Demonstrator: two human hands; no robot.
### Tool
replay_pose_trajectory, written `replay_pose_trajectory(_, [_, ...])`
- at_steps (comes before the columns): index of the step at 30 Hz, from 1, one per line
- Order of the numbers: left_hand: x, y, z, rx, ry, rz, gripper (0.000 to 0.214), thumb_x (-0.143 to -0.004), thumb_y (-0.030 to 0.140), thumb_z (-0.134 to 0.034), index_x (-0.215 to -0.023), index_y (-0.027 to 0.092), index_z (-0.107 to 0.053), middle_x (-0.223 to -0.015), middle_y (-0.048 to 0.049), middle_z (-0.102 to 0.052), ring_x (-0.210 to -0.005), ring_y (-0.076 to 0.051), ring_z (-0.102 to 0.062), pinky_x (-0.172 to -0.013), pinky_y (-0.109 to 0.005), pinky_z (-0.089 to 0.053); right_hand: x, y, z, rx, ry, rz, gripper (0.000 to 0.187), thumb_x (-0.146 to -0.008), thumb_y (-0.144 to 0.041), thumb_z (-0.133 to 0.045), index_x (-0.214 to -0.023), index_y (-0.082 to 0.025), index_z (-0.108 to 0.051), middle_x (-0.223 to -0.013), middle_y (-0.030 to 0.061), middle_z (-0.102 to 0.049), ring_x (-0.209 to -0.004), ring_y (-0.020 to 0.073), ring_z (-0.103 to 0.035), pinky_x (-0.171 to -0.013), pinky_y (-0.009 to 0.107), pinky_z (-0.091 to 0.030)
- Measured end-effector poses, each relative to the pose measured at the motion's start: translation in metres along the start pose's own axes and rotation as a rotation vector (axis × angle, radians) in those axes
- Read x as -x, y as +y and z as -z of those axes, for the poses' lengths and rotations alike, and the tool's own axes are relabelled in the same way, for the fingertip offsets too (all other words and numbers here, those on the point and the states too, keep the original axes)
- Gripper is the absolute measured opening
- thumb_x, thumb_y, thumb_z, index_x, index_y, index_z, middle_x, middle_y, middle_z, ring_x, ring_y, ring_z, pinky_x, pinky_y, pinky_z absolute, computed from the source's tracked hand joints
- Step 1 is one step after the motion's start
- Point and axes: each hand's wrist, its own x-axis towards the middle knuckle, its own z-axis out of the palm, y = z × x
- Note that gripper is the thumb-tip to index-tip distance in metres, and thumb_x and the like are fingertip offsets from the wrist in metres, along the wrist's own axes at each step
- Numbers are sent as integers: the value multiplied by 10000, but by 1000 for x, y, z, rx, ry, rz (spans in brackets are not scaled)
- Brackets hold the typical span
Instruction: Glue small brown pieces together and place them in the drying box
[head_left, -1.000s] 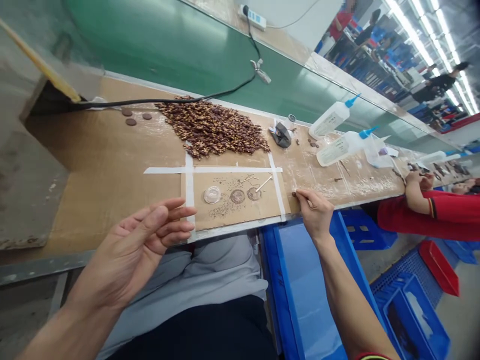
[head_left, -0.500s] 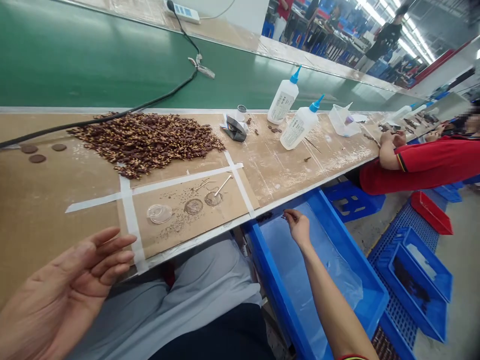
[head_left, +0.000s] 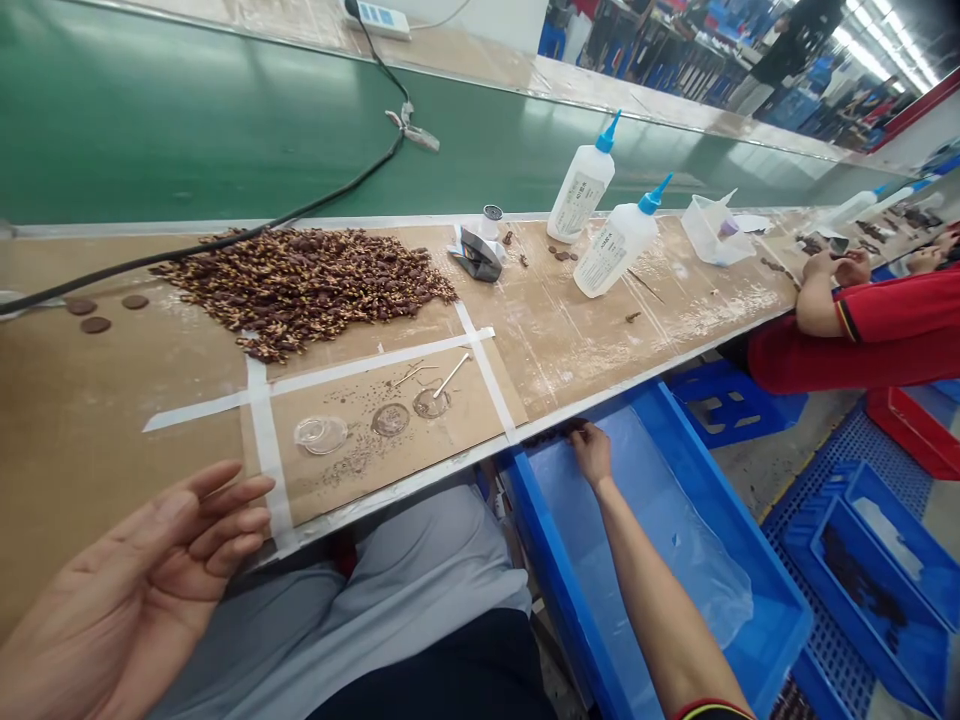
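Observation:
My left hand (head_left: 161, 570) hovers palm up over the table's front edge, its fingers loosely spread with nothing in them. My right hand (head_left: 591, 455) reaches down into a long blue crate (head_left: 694, 450) lined with clear plastic, just below the table edge. Its fingers are curled together at the crate's near corner, beside small dark pieces; what they hold, if anything, is too hidden to name. Between the hands, taped cardboard bears a clear round lid (head_left: 321, 434), a shallow clear dish (head_left: 391, 420), and another dish (head_left: 431, 403) with a white cotton swab (head_left: 451, 375) resting on it.
A heap of small brown-and-yellow pieces (head_left: 315, 285) covers the table's back left, with a black cable (head_left: 300, 205) across it. Two blue-tipped bottles (head_left: 581, 195) stand behind, near a clear tub (head_left: 716, 230). A red-sleeved co-worker (head_left: 885, 335) sits at right.
My right hand has gone lower and closer to the table edge, into the crate's corner; the small dark piece at its fingertips is out of sight. My left hand stays open. The view has shifted slightly.

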Motion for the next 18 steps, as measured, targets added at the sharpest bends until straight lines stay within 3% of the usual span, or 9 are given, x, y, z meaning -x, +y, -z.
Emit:
replay_pose_trajectory(6, [4,4,-2,-100,-75,-14,243,-968,192,-877,-1211,178,-877,-1060,-54,-938,-795,-180,-875,-766,-201,-737,1,1,-8,-44,-9,-37,319,-1162,-479,-786,-1229,-168,-768,-1109,43,-788,-915,188,-776,-864,369,-705])
replay_pose_trajectory(10, [4,5,-2,-91,-71,-13,282,-914,215,-932,-1191,186,-886,-1052,-56,-940,-790,-194,-876,-742,-213,-746,1,-3,-9,-50,0,-36,320,-1155,-480,-794,-1225,-168,-768,-1125,47,-789,-934,195,-777,-887,383,-704])
replay_pose_trajectory(18, [5,5,-3,-77,-75,-14,281,-943,172,-884,-1223,160,-875,-1061,-84,-938,-791,-195,-880,-733,-208,-740,4,-9,-9,-78,13,-29,357,-1151,-503,-791,-1302,-180,-765,-1253,79,-789,-1042,224,-786,-944,416,-707])
